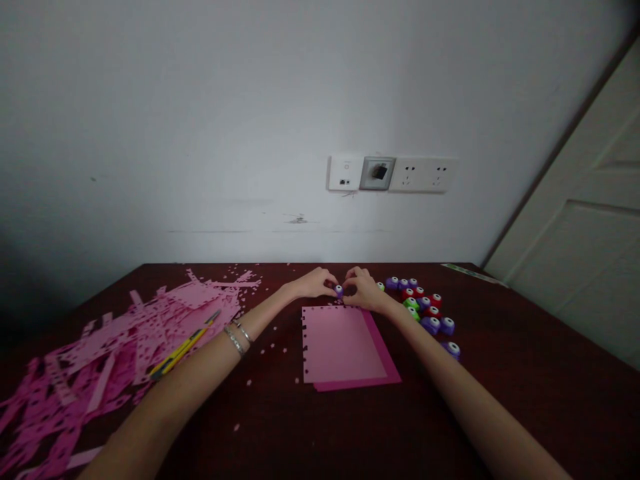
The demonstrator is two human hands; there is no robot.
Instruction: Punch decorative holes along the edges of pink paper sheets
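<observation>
A small purple craft paper punch (339, 291) stands at the top edge of a light pink sheet (340, 347). My left hand (317, 283) is closed on the punch from the left, thumb and fingers pinching it. From the right, my right hand (366, 291) curls its fingers against the same punch, its thumb low by the sheet's top edge. Small cutouts run down the sheet's left edge and along part of its top. Under it, a darker pink sheet (387, 363) sticks out at the right and bottom.
Several purple, red and green punches (431, 325) stand to the right. Pink paper scraps (120, 347) heap up at left, with a yellow cutter (183, 348) on them. Tiny cutouts dot the dark table (280, 427). A patterned strip (475, 273) lies far right; wall sockets (423, 175) sit behind.
</observation>
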